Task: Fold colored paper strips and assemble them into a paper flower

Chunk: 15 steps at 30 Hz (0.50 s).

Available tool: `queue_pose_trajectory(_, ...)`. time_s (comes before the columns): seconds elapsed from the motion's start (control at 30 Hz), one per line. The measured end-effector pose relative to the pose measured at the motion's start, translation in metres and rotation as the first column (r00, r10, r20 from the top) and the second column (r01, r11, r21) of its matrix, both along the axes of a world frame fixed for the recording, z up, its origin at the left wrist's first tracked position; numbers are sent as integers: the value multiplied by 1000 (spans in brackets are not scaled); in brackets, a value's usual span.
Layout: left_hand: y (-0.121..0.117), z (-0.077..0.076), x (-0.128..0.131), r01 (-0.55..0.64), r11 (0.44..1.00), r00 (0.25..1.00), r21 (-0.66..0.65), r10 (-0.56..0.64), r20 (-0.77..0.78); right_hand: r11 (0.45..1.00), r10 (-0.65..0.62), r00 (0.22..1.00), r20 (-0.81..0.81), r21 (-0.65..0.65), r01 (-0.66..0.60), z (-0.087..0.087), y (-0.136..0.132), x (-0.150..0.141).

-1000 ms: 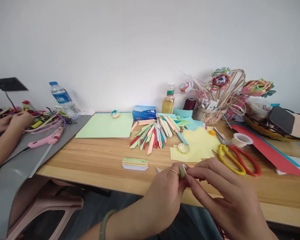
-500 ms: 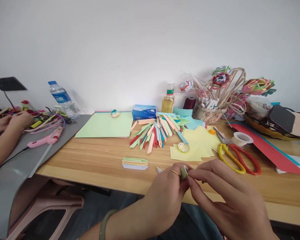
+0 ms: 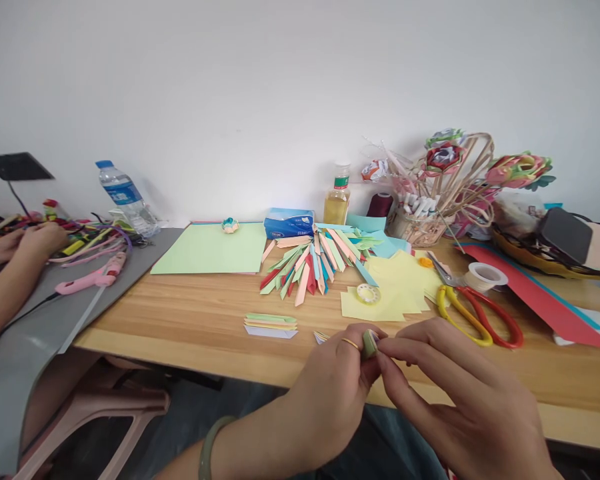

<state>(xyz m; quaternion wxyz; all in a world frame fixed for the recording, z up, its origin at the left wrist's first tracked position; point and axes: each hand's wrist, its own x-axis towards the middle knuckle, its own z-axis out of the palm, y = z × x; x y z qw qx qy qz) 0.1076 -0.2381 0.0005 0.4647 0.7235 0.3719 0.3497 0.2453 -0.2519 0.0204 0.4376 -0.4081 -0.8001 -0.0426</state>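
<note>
My left hand and my right hand meet over the wooden table's front edge. Both pinch a small rolled paper piece, green with pale layers, between thumbs and fingertips. A gold ring sits on a left finger and a green bangle on that wrist. Just beyond my hands lie a short stack of folded paper strips and a small folded piece. Farther back, a fan of many coloured folded strips is spread out.
Yellow paper squares carry a tape roll. Yellow and red scissors, white tape, a red sheet and a basket of paper flowers lie right. A green sheet, tissue pack and bottle sit behind. Another person's hands work left, by a pink glue gun.
My hands have stayed together on the rolled paper piece, shifting only slightly. The view has tilted a little. The other person's hands remain in place.
</note>
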Motion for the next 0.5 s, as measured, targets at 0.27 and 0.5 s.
queue_pose_trajectory(0.27,1,-2,-2,6,1000,1000,27,-6,-23,1000,-6,1000,6,21,6,0,-2,-1)
queue_pose_trajectory(0.5,1,-4,-2,17,995,999,98,-14,-32,1000,17,1000,14,12,-17,0,1,-2)
